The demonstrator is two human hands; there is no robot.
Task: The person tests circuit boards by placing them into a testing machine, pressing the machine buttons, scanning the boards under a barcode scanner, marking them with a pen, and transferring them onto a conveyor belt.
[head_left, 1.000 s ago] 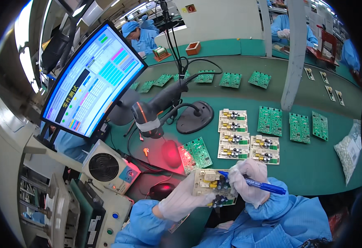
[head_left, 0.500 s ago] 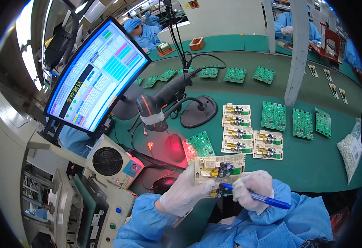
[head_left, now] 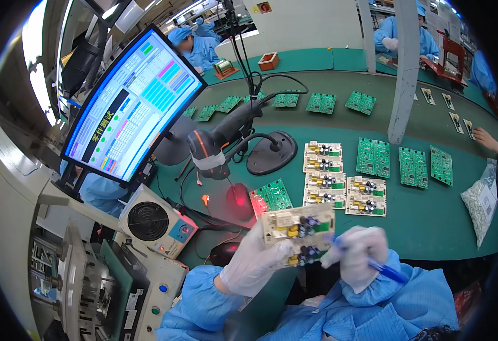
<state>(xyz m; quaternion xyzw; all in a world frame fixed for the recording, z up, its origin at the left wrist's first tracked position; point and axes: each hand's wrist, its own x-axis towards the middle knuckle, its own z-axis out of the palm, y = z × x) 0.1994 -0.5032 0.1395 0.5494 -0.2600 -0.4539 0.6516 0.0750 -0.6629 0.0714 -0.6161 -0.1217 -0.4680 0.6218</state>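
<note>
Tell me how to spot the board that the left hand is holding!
Find the big bright screen at the left, then the black scanner to its right. Below and right of the scanner, a white-gloved left hand holds the board, which is pale with yellow and dark parts. Unlike the pale boards lying on the green table, this one is in a hand.

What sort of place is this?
It looks like an electronics factory, perhaps an assembly or testing line: the gloved left hand holds a circuit board, green boards lie on the bench, and a co-worker wears a blue cap.
</note>
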